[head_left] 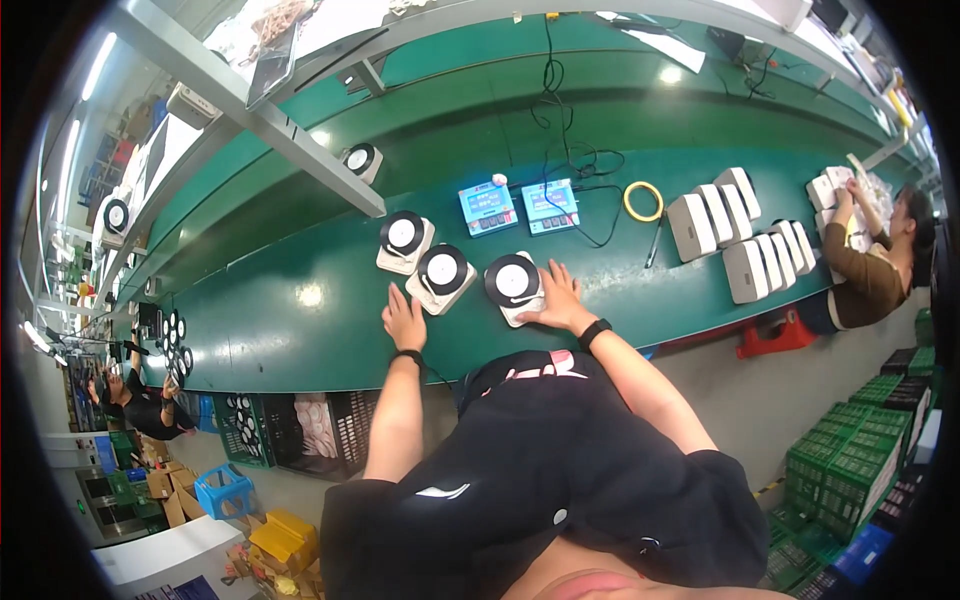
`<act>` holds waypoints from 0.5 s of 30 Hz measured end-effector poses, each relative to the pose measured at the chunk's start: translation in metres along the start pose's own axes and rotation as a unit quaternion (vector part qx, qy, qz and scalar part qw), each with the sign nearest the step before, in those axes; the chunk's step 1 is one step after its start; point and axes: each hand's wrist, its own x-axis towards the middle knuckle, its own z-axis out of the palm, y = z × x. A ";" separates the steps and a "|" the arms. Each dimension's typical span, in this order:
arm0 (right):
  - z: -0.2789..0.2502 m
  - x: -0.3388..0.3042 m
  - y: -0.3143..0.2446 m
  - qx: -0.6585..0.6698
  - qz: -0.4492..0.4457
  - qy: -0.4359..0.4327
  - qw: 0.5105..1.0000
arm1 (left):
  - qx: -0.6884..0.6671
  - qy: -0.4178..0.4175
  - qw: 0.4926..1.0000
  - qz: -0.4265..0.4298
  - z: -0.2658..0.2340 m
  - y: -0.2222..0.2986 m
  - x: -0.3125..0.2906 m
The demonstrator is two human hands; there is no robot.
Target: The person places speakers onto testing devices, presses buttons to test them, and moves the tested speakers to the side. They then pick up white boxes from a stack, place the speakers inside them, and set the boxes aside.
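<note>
My right hand point(562, 302) is at the right side of a small white record player point(513, 283) with a black disc and white centre. Its thumb lies along the near edge and its fingers reach along the right side. On the green table, my left hand point(403, 322) rests with its fingers stretched out, holding nothing. Just beyond those fingertips sits a second record player point(443, 275), slightly turned. A third record player point(402, 236) stands behind it, close against it.
Two blue meters point(488, 208) point(551, 206) with cables stand at the back, beside a yellow ring point(643, 201) and a black pen point(654, 246). White boxy units point(745, 272) stand in rows to the right. A grey post point(310, 150) slants overhead. Co-workers sit at both ends.
</note>
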 end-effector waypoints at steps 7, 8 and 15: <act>0.002 0.000 -0.020 -0.039 0.021 0.020 0.999 | 0.089 0.079 0.989 0.084 0.005 0.010 -0.060; 0.001 0.000 -0.022 -0.046 0.032 0.015 0.998 | 0.090 0.080 0.989 0.080 0.005 0.010 -0.060; -0.004 -0.001 -0.028 -0.046 0.015 0.029 0.998 | 0.060 0.071 0.994 0.063 0.000 0.014 -0.056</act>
